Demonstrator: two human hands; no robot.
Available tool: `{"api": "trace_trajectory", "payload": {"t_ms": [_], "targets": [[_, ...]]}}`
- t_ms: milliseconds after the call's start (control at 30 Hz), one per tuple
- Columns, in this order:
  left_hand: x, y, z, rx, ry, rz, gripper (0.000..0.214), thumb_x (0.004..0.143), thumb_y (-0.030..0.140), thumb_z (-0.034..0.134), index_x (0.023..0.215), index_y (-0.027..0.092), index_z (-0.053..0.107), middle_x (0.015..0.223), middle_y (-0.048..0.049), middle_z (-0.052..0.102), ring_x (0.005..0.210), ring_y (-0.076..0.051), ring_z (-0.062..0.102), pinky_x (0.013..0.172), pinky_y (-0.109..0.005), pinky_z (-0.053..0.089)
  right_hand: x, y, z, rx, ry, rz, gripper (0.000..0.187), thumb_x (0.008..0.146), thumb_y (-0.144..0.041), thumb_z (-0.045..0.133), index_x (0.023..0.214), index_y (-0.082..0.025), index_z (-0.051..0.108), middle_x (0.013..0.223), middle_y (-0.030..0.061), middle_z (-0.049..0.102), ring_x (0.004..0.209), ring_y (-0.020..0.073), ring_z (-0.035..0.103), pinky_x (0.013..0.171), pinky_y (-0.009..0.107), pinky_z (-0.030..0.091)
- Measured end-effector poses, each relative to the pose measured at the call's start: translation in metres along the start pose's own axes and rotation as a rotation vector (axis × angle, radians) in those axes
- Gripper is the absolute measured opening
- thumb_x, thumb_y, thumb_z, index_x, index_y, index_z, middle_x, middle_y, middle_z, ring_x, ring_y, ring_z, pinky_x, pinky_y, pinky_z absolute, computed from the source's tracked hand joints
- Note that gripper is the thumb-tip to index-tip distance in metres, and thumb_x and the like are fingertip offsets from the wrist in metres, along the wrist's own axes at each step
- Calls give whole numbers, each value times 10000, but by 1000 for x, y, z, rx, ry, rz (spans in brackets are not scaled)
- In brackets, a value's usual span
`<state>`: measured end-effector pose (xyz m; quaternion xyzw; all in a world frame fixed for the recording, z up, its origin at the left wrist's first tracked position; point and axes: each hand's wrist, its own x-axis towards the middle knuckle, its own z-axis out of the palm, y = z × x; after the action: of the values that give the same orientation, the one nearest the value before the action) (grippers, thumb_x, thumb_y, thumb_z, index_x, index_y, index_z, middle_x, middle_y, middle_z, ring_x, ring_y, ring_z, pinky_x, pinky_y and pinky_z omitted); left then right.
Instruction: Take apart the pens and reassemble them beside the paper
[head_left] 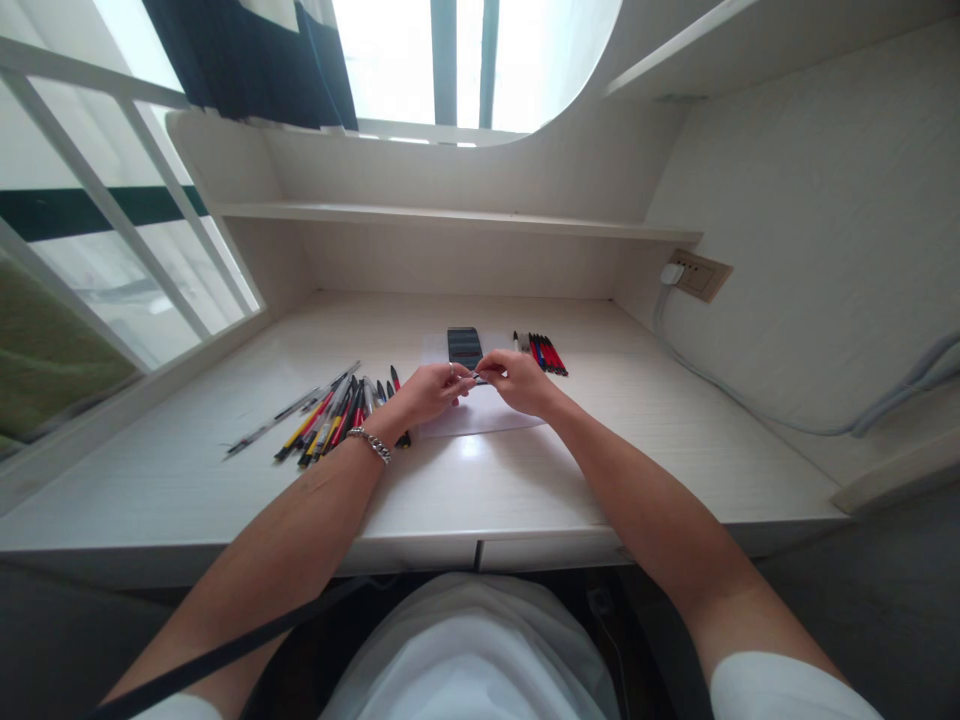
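Above a white sheet of paper (480,418), my left hand (435,388) and my right hand (515,378) meet with fingers pinched together. Between their fingertips is a small, thin pen part (478,377), light with a dark bit; the fingers cover most of it. A dark phone (463,345) lies just behind the hands, its lower end partly hidden. To the left of my left hand is a loose pile of pens (330,420), black, red, yellow and clear. Several red and dark pens (547,353) lie side by side beyond my right hand.
The white desk (660,440) has a raised back shelf (450,213) and a wall at right. A plug (671,273) sits in the wall socket (701,276), its grey cable (720,385) running along the right side. White rails (105,200) stand at left.
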<state>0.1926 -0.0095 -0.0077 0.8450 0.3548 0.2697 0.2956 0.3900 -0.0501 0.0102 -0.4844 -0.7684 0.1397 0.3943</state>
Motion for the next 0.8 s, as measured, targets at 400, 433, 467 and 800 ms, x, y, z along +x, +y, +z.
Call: {"api": "trace_trajectory", "payload": {"t_ms": [400, 433, 467, 800], "targets": [[-1, -2, 0, 36, -8, 10, 415, 880, 536, 497, 973, 182, 692, 744, -47, 693, 659, -166, 642, 643, -274, 468, 0, -6, -4, -28, 16, 6, 143, 866, -165, 569, 875, -177, 710, 896, 51, 710, 841, 163, 625, 763, 262, 452], [-1, -2, 0, 32, -8, 8, 411, 880, 532, 498, 967, 181, 693, 744, -47, 693, 658, -167, 642, 641, -274, 467, 0, -6, -5, -36, 17, 2, 149, 867, -159, 565, 875, -176, 712, 898, 54, 710, 840, 162, 625, 762, 261, 451], [-1, -1, 0, 28, -9, 7, 408, 879, 529, 500, 963, 179, 693, 746, -48, 692, 659, -167, 642, 639, -275, 467, 0, -6, -5, -46, 19, -4, 154, 866, -154, 563, 873, -174, 715, 896, 56, 708, 834, 161, 624, 760, 260, 449], [-3, 0, -1, 29, -31, 9, 410, 864, 518, 543, 1012, 168, 696, 715, -36, 667, 656, -155, 610, 626, -266, 454, -2, -2, 5, 90, -30, 38, 101, 825, -203, 653, 883, -176, 731, 787, 23, 716, 722, 134, 624, 683, 240, 439]]}}
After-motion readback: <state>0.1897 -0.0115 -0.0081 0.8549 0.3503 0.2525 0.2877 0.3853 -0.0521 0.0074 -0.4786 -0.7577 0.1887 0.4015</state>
